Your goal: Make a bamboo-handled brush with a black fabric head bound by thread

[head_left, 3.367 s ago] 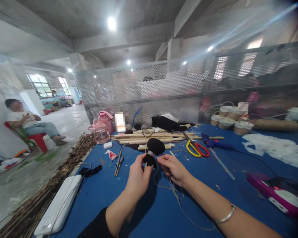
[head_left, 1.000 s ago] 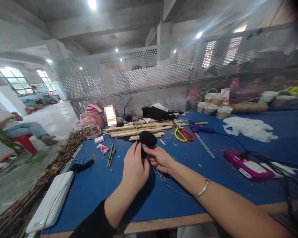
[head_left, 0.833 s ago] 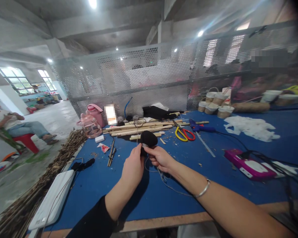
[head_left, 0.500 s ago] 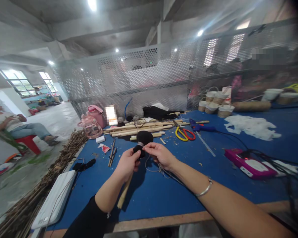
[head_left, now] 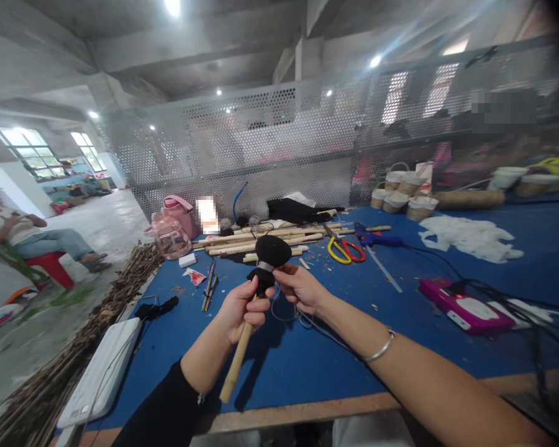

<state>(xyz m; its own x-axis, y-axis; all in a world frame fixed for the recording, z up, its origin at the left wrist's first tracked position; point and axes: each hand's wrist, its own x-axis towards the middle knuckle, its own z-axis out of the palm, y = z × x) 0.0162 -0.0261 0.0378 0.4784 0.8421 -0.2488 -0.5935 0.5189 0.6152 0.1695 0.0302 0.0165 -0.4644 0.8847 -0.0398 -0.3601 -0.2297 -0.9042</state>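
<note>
My left hand [head_left: 248, 310] is closed around a bamboo stick [head_left: 237, 366] just under its black cloth-covered round head [head_left: 273, 249]. Grey cord [head_left: 264, 267] is wound in a band about the neck, with loose black cloth below it. My right hand [head_left: 302, 288] pinches the cord with thumb and fingertips, close against the neck's right side. From there a slack length of cord loops down over the blue table [head_left: 307, 379] and runs under my right forearm. The stick tilts, its bare lower end pointing toward me.
Behind my hands lie bamboo sticks [head_left: 270, 239], scissors [head_left: 345, 249] and a blue glue gun [head_left: 377, 237]. A magenta power box [head_left: 466, 307] with cables sits right; a white power bank [head_left: 100, 372] lies left. Dry stalks [head_left: 97, 310] line the table's left side. A person [head_left: 32, 230] sits beyond.
The stick and its black head have risen and turned slightly, showing more of the cord band and the bamboo. My right hand has moved a little with it, still pinching the cord.
</note>
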